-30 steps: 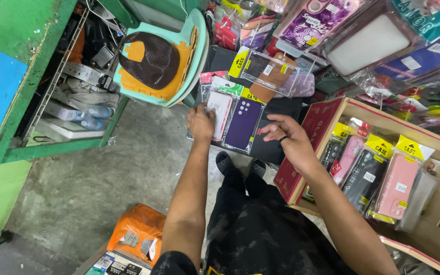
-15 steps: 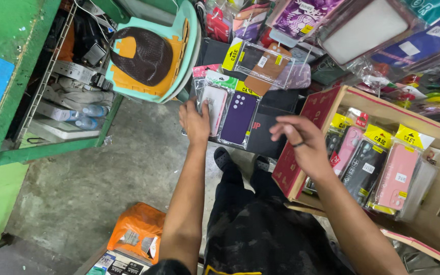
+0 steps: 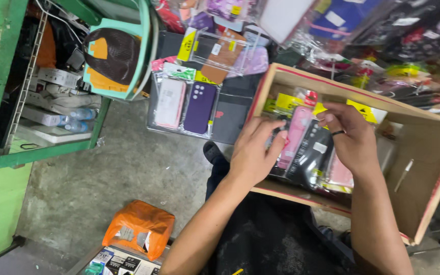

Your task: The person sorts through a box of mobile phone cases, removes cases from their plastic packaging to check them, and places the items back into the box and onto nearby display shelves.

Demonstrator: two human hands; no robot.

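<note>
A cardboard box (image 3: 436, 168) with a red-edged rim rests over my lap, holding a row of packaged phone cases stood on edge. My left hand (image 3: 253, 155) reaches in from the left, its fingers curled around the front packets beside a pink case (image 3: 295, 135). Wearing a dark ring, my right hand (image 3: 352, 142) pinches the top of a black case packet (image 3: 311, 158). Yellow-labelled packets (image 3: 287, 102) stand behind them.
A purple case (image 3: 199, 107) and a pink one (image 3: 170, 102) lie on a dark tray on the concrete floor. A teal plastic chair (image 3: 146, 61) leans on a green shelf unit (image 3: 36, 155). An orange bag (image 3: 138, 229) sits near my left elbow. More packets hang overhead.
Both hands have left the cases on the floor tray and moved right into the cardboard box. The box now sits nearer the middle of the view.
</note>
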